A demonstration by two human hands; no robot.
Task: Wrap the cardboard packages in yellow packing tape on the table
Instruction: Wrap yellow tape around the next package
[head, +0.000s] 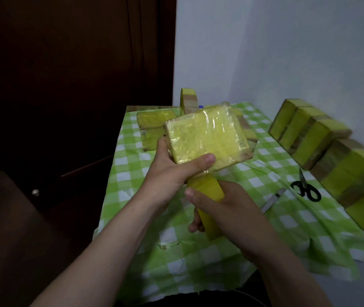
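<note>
Dark brown wooden door (65, 85) with a small metal knob (35, 192) fills the left; a plain pale wall (287, 52) stands right, behind a green-checked cloth (154, 262); light is dim

Two bare hands in shot, left hand (170, 173) and right hand (229, 209), each thumbnail (209, 159) short and plain. Behind them, both forearms (110, 240) are uncovered all the way to the frame's lower edge. Just below the near edge of the worktop (287, 231), between the forearms, something dark shows; clothing or not, can't tell.
</note>
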